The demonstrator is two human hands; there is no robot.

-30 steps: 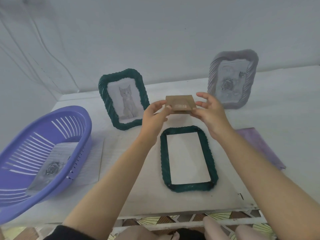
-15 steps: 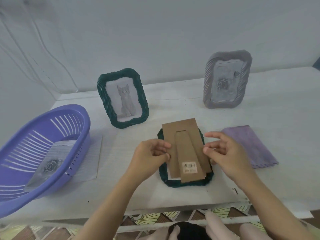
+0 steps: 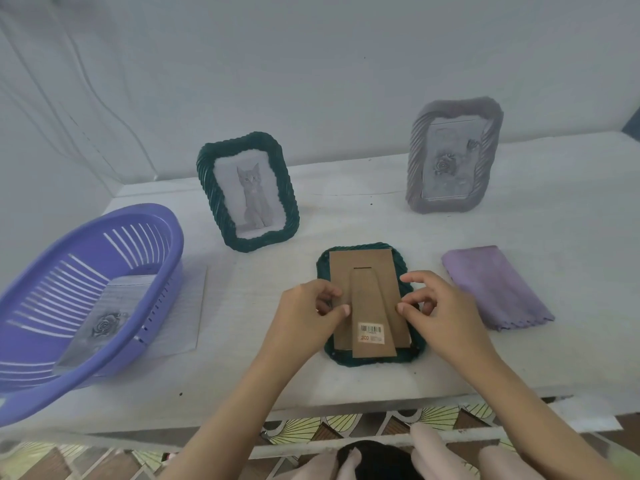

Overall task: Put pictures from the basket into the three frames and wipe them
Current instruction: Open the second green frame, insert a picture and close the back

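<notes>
Head view: green frame (image 3: 367,361) lies face-down near the bench's (image 3: 346,216) front edge, long axis front-to-back. Left hand (image 3: 304,323) and right hand (image 3: 443,317) pinch, with curled fingers (image 3: 417,278), the sides of its cardboard backing (image 3: 360,259).

White tabletop (image 3: 346,216) spreads out all around the grip, with a plain pale wall (image 3: 311,64) rising well beyond it. Way off to the upper left of the grip, some thin cords (image 3: 104,105) run down that wall. Nearer than the grip, past the table edge, there's a white metal rail (image 3: 311,448) and fan-patterned floor tiles (image 3: 304,429). Far right of the grip something dark (image 3: 633,123) pokes in, can't tell what.
</notes>
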